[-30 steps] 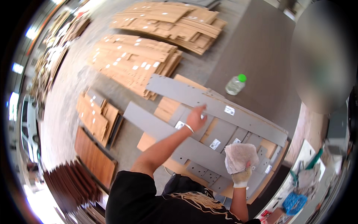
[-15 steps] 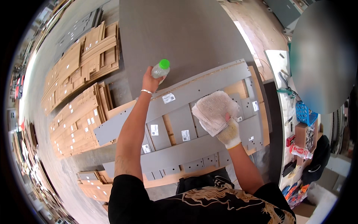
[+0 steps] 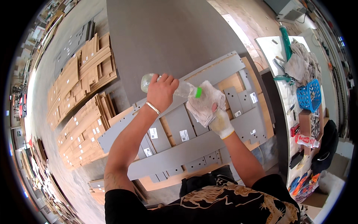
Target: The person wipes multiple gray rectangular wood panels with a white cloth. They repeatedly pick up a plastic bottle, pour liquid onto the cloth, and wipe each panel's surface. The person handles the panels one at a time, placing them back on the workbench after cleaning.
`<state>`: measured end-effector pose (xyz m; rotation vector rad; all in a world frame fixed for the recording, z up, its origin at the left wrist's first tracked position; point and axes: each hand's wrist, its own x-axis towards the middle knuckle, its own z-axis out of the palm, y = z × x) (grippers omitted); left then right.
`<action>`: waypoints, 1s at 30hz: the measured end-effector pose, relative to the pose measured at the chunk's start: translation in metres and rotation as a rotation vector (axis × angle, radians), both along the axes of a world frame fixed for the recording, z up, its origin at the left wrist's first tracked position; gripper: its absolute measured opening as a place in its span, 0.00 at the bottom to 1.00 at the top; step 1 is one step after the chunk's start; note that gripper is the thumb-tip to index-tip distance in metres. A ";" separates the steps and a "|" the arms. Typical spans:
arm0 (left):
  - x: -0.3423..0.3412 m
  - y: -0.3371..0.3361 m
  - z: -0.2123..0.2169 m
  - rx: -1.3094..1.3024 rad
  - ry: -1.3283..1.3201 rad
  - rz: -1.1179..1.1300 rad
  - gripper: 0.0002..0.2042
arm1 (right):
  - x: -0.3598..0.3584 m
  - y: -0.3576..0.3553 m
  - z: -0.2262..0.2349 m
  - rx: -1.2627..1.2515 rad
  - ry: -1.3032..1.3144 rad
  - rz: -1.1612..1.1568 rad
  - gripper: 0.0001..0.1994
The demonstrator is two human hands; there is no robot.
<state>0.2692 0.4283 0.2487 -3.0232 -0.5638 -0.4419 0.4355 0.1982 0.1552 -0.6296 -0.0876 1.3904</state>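
My left hand [image 3: 161,89] is wrapped round a clear plastic bottle [image 3: 182,89] with a bright green cap. The bottle lies tilted over on its side, its cap end pointing right and touching or just above a cloth. In my right hand [image 3: 220,121], which wears a pale work glove, I hold that whitish, fluffy cloth [image 3: 209,102]. Beneath both hands are grey boards [image 3: 179,123] with white labels and drilled holes, laid over lighter wood-coloured boards. Whether liquid leaves the bottle cannot be made out.
A large dark grey panel [image 3: 167,37] stretches away beyond the boards. Stacks of wooden boards [image 3: 82,130] lie on the floor to the left. At right, a white-topped bench [image 3: 285,149] carries a blue basket [image 3: 309,96], rags [image 3: 302,61], a box and tools.
My left hand has brought the bottle right and tipped it from upright to sideways, its green cap now at the cloth. The cloth has shifted slightly left in my right hand.
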 end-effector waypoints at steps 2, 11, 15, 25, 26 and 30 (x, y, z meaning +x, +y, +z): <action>-0.005 -0.005 0.002 0.006 -0.012 0.009 0.15 | -0.003 0.012 0.033 0.013 0.257 -0.014 0.33; -0.030 0.019 -0.020 0.015 -0.112 0.053 0.15 | -0.011 0.050 0.004 0.002 0.358 0.010 0.44; -0.053 0.044 -0.043 -0.016 -0.145 0.133 0.17 | -0.015 0.061 0.006 0.058 0.471 0.030 0.42; -0.060 0.106 -0.151 -0.671 -0.553 0.538 0.27 | -0.037 0.063 0.016 -0.058 0.456 -0.124 0.34; -0.037 0.096 -0.158 -0.840 -0.621 0.559 0.27 | -0.028 0.042 0.009 -0.084 0.442 -0.167 0.33; -0.046 0.130 -0.187 -0.984 -0.735 0.563 0.30 | -0.017 -0.022 0.011 -0.144 0.429 -0.126 0.29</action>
